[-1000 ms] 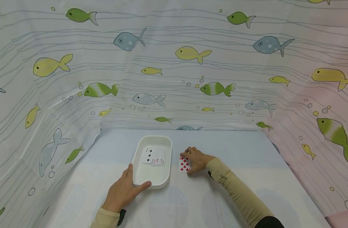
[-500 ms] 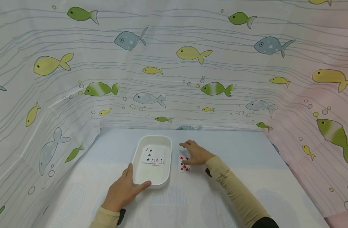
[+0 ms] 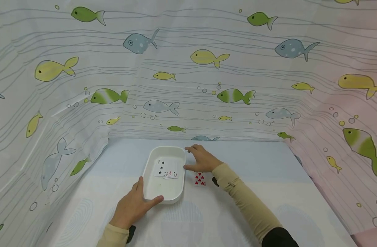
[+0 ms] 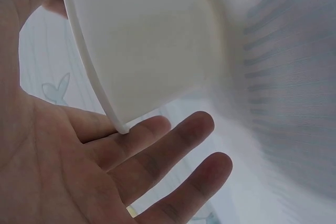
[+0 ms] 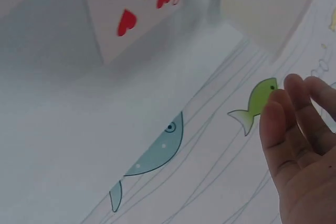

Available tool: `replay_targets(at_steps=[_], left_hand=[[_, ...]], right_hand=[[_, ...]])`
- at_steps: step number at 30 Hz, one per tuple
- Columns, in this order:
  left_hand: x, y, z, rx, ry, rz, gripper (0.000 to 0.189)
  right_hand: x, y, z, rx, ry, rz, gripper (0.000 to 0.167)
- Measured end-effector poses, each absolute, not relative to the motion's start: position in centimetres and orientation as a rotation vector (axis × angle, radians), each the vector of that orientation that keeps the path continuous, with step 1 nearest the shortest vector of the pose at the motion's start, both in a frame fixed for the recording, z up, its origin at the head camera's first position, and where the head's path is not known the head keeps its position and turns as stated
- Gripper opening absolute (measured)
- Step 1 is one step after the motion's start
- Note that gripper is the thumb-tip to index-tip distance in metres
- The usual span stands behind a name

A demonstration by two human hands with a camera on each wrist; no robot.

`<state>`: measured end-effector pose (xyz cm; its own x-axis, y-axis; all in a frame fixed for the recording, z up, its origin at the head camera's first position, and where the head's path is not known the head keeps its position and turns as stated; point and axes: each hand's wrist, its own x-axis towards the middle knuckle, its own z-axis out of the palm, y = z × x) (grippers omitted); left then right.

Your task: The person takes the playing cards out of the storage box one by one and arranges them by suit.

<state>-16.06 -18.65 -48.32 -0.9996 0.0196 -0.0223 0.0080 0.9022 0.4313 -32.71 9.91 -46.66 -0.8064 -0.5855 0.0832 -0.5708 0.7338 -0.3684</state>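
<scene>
My left hand (image 3: 131, 207) rests against the near-left corner of a white plastic tray (image 3: 163, 190), thumb on the near rim and fingers along the left side. In the left wrist view its fingers (image 4: 157, 166) are extended, touching the tray wall (image 4: 142, 40). Inside the tray lie several playing cards, a three of spades (image 3: 161, 168) among them. My right hand (image 3: 204, 159) is by the tray's right rim, thumb and fingers apart, with nothing visible in its grasp. Below it, an eight of hearts (image 5: 142, 11) lies face up on the table, partly hidden in the head view.
The table has a pale patterned cloth (image 3: 238, 212). Behind it hangs a fish-print curtain (image 3: 188, 85) that also closes in both sides. Dark bands (image 3: 131, 234) sit at the wrists under beige sleeves (image 3: 250, 199).
My right hand has lifted off the hearts card and moved left and slightly farther away, to the tray's right rim. My left hand and the tray have stayed in place.
</scene>
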Motion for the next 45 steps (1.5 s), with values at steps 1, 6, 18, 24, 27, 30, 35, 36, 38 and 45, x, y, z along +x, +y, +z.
replay_targets(at_steps=[1, 6, 18, 24, 27, 30, 35, 36, 38, 45], left_hand=[[-16.1, -18.6, -48.3, 0.021, 3.036, 0.688, 0.126], [-16.1, -18.5, -48.3, 0.019, 3.032, 0.676, 0.126], [-16.1, -18.6, -48.2, 0.05, 3.058, 0.676, 0.125], [-16.1, -18.7, -48.0, 0.037, 3.04, 0.665, 0.126], [-16.1, -18.6, -48.0, 0.031, 3.034, 0.66, 0.126], [-16.1, -18.6, -48.1, 0.029, 3.024, 0.661, 0.126], [-16.1, -18.6, -48.3, 0.026, 3.016, 0.665, 0.127], [-16.1, -18.6, -48.3, 0.03, 3.02, 0.664, 0.127], [-16.1, -18.6, -48.2, 0.034, 3.026, 0.667, 0.126], [-16.0, -18.7, -48.0, 0.045, 3.031, 0.678, 0.126]], right_hand=[[-32.7, 9.5, -46.4, -0.962, 2.891, -0.594, 0.085], [-32.9, 7.6, -45.4, -0.96, 2.873, -0.639, 0.086], [-34.0, 3.8, -44.6, -1.003, 2.839, -0.638, 0.087], [-34.6, 2.3, -44.9, -0.986, 2.825, -0.644, 0.089], [-34.8, 1.6, -45.3, -0.987, 2.826, -0.65, 0.09], [-34.9, 1.1, -45.9, -0.979, 2.822, -0.661, 0.089], [-34.7, 0.5, -46.8, -0.94, 2.817, -0.711, 0.087], [-34.7, 0.3, -47.0, -0.933, 2.818, -0.723, 0.087], [-34.7, 0.2, -47.4, -0.916, 2.821, -0.731, 0.087], [-34.8, -0.1, -48.4, -0.905, 2.837, -0.673, 0.088]])
